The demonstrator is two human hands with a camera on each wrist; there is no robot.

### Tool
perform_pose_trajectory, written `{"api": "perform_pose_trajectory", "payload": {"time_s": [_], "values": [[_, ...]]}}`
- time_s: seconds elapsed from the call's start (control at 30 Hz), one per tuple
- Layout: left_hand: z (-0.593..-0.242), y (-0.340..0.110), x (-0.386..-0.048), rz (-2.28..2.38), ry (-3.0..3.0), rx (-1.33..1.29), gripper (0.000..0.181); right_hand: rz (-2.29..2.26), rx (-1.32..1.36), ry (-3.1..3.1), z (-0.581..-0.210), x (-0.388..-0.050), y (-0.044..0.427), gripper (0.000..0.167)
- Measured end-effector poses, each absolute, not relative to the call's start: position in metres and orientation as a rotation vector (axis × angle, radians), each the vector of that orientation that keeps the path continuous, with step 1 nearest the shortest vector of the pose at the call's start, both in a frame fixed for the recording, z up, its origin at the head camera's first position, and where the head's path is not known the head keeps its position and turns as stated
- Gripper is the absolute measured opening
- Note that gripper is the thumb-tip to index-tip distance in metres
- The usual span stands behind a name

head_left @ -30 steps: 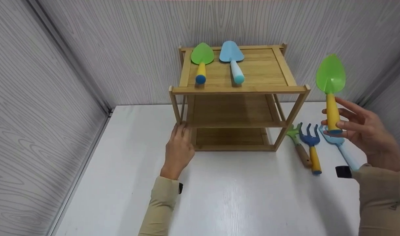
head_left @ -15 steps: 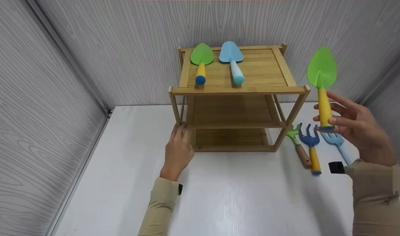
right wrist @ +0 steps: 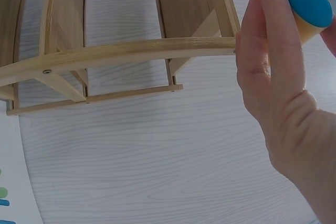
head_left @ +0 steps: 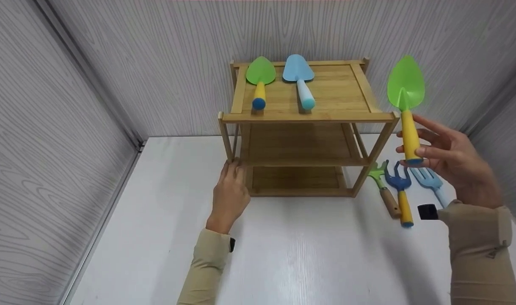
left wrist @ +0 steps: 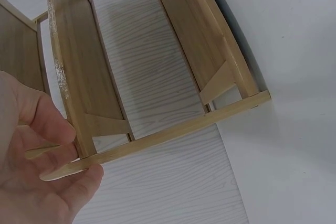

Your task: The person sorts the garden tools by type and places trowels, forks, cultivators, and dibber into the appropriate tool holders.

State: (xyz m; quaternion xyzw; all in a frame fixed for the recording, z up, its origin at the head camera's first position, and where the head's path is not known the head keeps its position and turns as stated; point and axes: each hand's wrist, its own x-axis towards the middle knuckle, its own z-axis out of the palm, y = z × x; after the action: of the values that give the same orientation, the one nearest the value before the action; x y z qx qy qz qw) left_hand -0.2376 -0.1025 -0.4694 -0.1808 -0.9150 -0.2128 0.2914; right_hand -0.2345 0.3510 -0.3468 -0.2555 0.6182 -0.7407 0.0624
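My right hand (head_left: 456, 163) holds a trowel (head_left: 406, 91) by its yellow handle, the green blade pointing up, to the right of the wooden shelf rack (head_left: 308, 116). The blue end cap (right wrist: 310, 2) of that handle shows in the right wrist view. My left hand (head_left: 231, 195) grips the rack's front left post at the middle shelf; in the left wrist view its fingers (left wrist: 84, 184) curl round the wood. On the top shelf lie another green trowel (head_left: 261, 71) with a yellow handle and a light blue trowel (head_left: 298, 70), side by side on the left and middle.
On the white table (head_left: 296, 250), right of the rack, lie a green hand fork (head_left: 390, 201) with a brown handle, a blue hand fork (head_left: 398, 182) with a yellow handle, and a light blue fork (head_left: 429, 180) partly behind my right forearm. A grey wood-grain wall (head_left: 177, 63) stands behind.
My right hand has moved left and a little upward with the trowel, closer to the rack's right side. My left hand and the trowels on the top shelf have stayed in place.
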Motion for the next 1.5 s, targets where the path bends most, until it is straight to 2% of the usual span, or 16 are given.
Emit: {"api": "perform_pose_trajectory", "payload": {"time_s": [0.33,0.57,0.77,1.23,1.5], "values": [[-0.469,-0.102,-0.238,-0.555,-2.450,-0.478,0.045,-2.261,-0.711,1.901,-0.344,-0.235,0.348,0.066],[-0.467,-0.102,-0.236,-0.575,-2.459,-0.471,0.033,-2.244,-0.753,1.944,-0.339,-0.237,0.343,0.065],[-0.468,-0.103,-0.237,-0.585,-2.444,-0.474,0.037,-2.250,-0.662,2.006,-0.334,-0.240,0.336,0.064],[-0.469,-0.101,-0.238,-0.588,-2.464,-0.461,0.041,-2.252,-0.665,1.875,-0.320,-0.248,0.322,0.063],[-0.469,-0.102,-0.237,-0.580,-2.447,-0.477,0.040,-2.232,-0.653,1.854,-0.309,-0.256,0.310,0.058]]}}
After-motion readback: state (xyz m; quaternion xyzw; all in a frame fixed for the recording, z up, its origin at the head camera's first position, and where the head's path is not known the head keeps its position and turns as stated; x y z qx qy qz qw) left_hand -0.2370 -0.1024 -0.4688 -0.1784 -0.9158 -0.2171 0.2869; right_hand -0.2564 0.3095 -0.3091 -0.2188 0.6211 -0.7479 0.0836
